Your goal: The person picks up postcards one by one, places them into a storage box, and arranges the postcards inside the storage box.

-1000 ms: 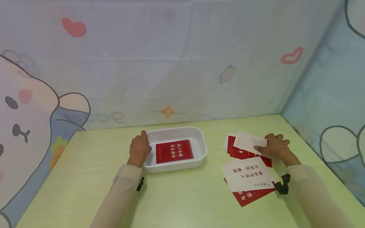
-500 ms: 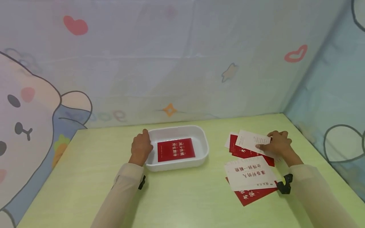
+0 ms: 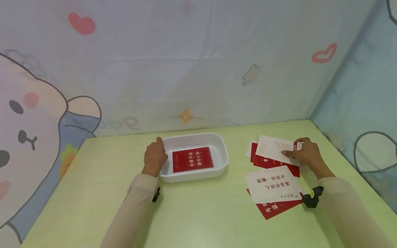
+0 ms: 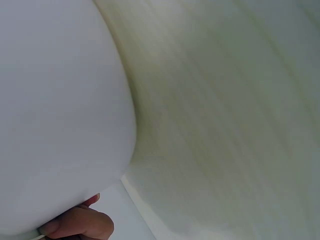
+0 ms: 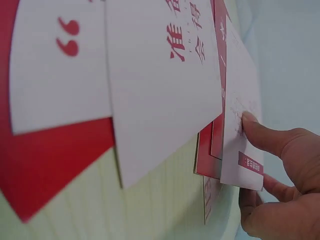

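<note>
My left hand [image 3: 155, 157] grips the left rim of a white plastic tray [image 3: 193, 177]; in the left wrist view its fingers [image 4: 85, 223] curl at the tray's edge. A red card [image 3: 193, 159] with white characters lies flat inside. On the right, my right hand [image 3: 308, 154] pinches a white card [image 3: 274, 148] by its right end. The right wrist view has the thumb on that card's [image 5: 242, 100] printed face and the other fingers behind it. Beneath it, red cards [image 3: 263, 161] overlap in a loose pile.
Nearer the front lies a white card with red characters [image 3: 273, 186], partly covering another red card [image 3: 268, 210]. A printed cloth backdrop [image 3: 155, 69] rises behind the pale green table [image 3: 198, 213] and along its right side.
My right hand has taken the white card's end between thumb and fingers, and that end has lifted slightly. The left hand stays on the tray. The head view has shifted a little.
</note>
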`<action>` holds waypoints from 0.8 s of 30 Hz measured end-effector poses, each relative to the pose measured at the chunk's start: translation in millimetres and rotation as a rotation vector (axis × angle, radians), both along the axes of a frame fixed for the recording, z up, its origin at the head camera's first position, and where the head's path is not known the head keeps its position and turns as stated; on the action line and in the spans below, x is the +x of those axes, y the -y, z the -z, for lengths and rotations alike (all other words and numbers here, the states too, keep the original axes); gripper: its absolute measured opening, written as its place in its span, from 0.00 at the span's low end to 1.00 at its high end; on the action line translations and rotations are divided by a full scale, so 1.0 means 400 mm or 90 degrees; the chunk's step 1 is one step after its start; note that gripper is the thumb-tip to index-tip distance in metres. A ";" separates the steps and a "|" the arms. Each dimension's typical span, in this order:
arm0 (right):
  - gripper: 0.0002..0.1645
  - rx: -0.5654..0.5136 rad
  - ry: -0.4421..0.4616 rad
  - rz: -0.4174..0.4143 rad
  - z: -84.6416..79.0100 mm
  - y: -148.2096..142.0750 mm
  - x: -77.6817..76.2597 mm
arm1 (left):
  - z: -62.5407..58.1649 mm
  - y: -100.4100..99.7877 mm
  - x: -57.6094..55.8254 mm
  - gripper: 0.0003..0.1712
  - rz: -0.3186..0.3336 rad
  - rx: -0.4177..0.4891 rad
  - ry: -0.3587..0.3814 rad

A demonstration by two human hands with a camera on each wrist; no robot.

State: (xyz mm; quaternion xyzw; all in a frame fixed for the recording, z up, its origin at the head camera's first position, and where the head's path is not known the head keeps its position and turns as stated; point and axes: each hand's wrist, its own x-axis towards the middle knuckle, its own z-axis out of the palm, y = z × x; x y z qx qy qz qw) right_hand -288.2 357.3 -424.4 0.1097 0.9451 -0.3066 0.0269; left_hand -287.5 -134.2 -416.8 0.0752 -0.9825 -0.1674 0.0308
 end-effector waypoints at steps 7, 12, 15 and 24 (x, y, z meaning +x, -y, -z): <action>0.44 -0.079 -0.003 0.005 0.010 -0.009 -0.014 | -0.008 0.001 0.002 0.23 -0.007 0.003 0.014; 0.37 -0.112 -0.015 0.011 0.012 -0.001 -0.014 | -0.007 -0.002 0.003 0.23 -0.005 0.001 0.019; 0.34 -0.136 -0.027 0.006 0.012 0.002 -0.014 | -0.005 -0.003 0.003 0.22 -0.002 0.000 0.013; 0.34 -0.196 -0.023 -0.031 0.002 0.013 0.006 | 0.003 -0.008 0.002 0.22 -0.002 -0.008 0.005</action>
